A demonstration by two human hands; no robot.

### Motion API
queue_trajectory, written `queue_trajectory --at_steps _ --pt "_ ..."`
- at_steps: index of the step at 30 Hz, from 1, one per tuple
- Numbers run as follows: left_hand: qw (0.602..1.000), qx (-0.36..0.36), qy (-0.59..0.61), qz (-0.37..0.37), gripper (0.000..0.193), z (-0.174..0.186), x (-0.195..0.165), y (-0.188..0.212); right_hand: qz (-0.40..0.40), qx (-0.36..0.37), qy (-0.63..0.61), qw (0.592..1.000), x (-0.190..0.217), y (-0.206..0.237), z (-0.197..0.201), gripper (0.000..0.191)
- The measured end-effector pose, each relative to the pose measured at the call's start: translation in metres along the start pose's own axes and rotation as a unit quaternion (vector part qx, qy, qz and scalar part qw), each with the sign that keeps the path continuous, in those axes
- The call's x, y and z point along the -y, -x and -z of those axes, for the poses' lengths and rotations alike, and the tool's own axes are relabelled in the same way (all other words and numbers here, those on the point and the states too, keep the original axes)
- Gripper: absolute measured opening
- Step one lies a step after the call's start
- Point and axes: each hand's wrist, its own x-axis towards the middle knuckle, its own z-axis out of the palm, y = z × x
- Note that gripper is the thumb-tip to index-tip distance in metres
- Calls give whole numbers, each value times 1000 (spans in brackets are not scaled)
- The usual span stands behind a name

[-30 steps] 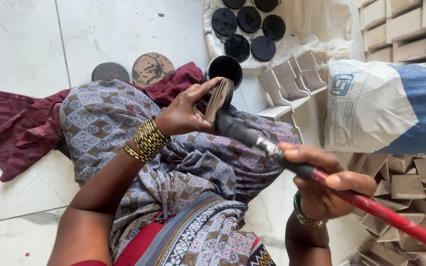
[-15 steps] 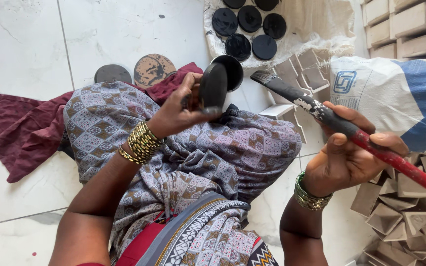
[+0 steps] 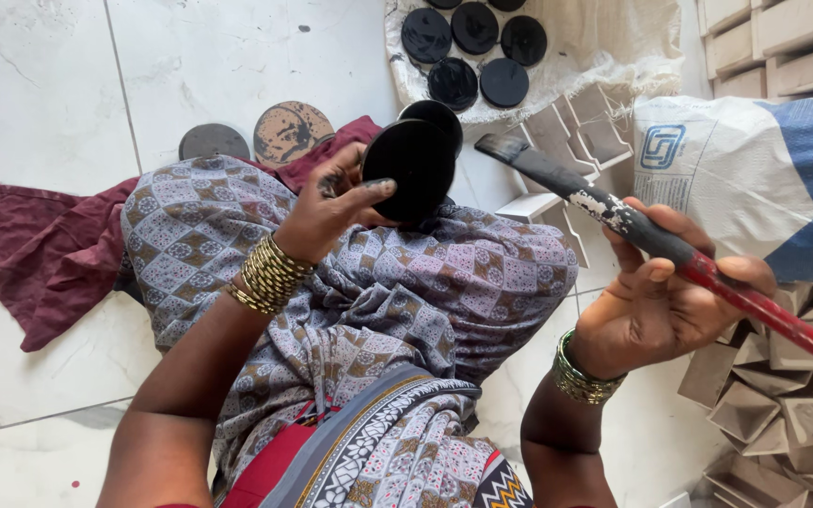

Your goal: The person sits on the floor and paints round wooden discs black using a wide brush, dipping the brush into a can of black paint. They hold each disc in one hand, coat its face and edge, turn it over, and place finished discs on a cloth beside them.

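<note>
My left hand (image 3: 331,202) holds a round black-painted disc (image 3: 411,169) by its edge, its flat face turned up towards me, above my patterned-cloth knee. The fingers are smeared with black paint. My right hand (image 3: 670,301) grips a red-handled paintbrush (image 3: 613,212) whose black bristle end points left, a short way to the right of the disc and apart from it. Just behind the held disc sits a small black pot (image 3: 435,115).
Several black discs (image 3: 472,47) lie drying on a pale sack at the top. Two unpainted discs (image 3: 292,132) rest on the white tiled floor beside a maroon cloth (image 3: 39,254). A white-and-blue sack (image 3: 755,179) and stacked small cardboard boxes (image 3: 783,404) crowd the right side.
The brush has pulled away from the disc to the right. My left hand has turned the disc from edge-on until its flat black face shows.
</note>
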Motion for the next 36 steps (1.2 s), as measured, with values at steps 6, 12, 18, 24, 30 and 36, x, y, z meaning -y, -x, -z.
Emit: queue_trajectory --at_steps 6,12,18,24,30,36 --pt "973 98 206 18 69 -7 9 8 -105 -39 -156 981 -17 4 15 44" --pt "964 148 221 -3 76 0 27 7 -221 -134 -320 912 -56 12 26 19" --pt "916 220 336 -21 78 14 62 3 -308 -136 -371 865 -77 28 11 16" --pt "956 101 274 -32 80 47 68 5 -309 -129 -313 889 -81 33 -11 18" --pt "975 31 205 -86 79 126 58 22 -298 -108 -207 926 -107 59 -54 27" --pt "970 -116 213 -33 83 187 83 5 -291 -71 -143 943 -161 73 -109 34"
